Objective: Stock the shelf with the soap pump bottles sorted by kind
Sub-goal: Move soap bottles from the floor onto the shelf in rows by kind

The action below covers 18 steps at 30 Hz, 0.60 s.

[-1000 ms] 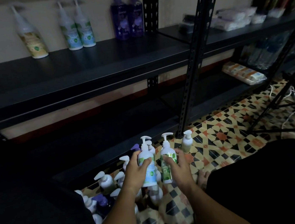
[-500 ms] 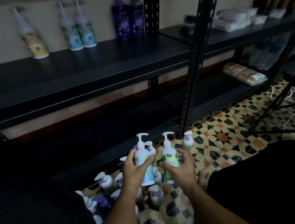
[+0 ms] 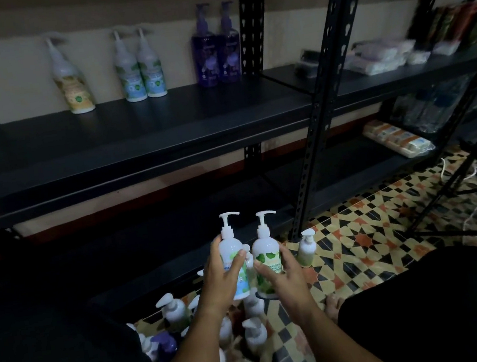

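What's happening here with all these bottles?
A person is stocking soap pump bottles. The left hand holds a blue-label bottle and the right hand a green-label bottle, both upright above a cluster of bottles on the floor. Several sorted bottles stand along the back of the shelf.

only one label gives up any words: the green-leaf pump bottle (image 3: 266, 255) held in the right hand (image 3: 285, 277) shows part of "antibacterial" as "...ibacteri...", with "...nd wash" on the line under it, the rest hidden by fingers. the print on the blue-label bottle (image 3: 235, 259) in the left hand (image 3: 222, 282) and on the shelf bottles (image 3: 140, 72) is too blurred to read.
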Each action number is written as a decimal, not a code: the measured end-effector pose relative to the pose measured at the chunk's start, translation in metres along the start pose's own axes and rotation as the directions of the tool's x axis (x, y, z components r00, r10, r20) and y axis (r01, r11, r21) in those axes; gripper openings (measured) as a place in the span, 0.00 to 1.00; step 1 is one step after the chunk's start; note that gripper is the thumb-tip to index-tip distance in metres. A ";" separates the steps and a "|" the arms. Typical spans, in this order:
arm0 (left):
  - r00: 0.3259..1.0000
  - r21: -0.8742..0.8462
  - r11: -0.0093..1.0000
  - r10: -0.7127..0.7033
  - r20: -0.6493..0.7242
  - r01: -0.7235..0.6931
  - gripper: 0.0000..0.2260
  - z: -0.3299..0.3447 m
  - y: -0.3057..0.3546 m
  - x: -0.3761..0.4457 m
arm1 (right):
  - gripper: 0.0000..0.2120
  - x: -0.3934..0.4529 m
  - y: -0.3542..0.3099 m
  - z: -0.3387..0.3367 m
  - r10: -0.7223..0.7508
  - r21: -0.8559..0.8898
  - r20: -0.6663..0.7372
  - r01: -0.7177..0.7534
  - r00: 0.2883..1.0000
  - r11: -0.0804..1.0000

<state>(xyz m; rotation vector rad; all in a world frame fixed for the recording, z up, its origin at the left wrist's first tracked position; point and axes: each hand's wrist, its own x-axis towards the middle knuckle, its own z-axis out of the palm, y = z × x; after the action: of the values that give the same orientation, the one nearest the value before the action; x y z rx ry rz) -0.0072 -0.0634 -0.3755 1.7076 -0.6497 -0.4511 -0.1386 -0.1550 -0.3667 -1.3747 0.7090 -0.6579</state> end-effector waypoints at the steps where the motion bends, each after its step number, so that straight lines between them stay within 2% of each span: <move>1: 1.000 -0.015 0.999 0.028 -0.009 -0.028 0.23 -0.002 0.008 0.003 | 0.25 0.003 -0.005 0.003 -0.018 0.003 0.010 0.018 1.000 1.000; 5: 0.990 -0.013 0.993 0.119 -0.082 -0.120 0.25 -0.015 0.035 0.018 | 0.26 0.015 -0.035 0.016 -0.127 0.008 0.022 0.127 0.992 0.992; 7: 0.972 0.024 0.982 0.188 -0.139 -0.187 0.23 -0.024 0.052 0.026 | 0.26 0.021 -0.056 0.024 -0.172 0.032 0.031 0.171 0.985 0.985; 13: 0.897 0.093 0.936 0.352 -0.267 -0.339 0.28 -0.055 0.107 0.049 | 0.26 0.044 -0.118 0.048 -0.311 0.063 0.083 0.307 0.947 0.950; 18: 0.834 0.122 0.890 0.454 -0.313 -0.439 0.26 -0.082 0.154 0.075 | 0.27 0.074 -0.171 0.072 -0.435 0.091 0.112 0.427 0.893 0.900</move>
<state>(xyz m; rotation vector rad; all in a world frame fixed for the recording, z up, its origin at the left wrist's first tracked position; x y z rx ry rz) 0.0725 -0.0723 -0.2040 1.5579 -0.7825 0.1870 -0.0372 -0.1813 -0.1962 -1.5141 0.2704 -0.9231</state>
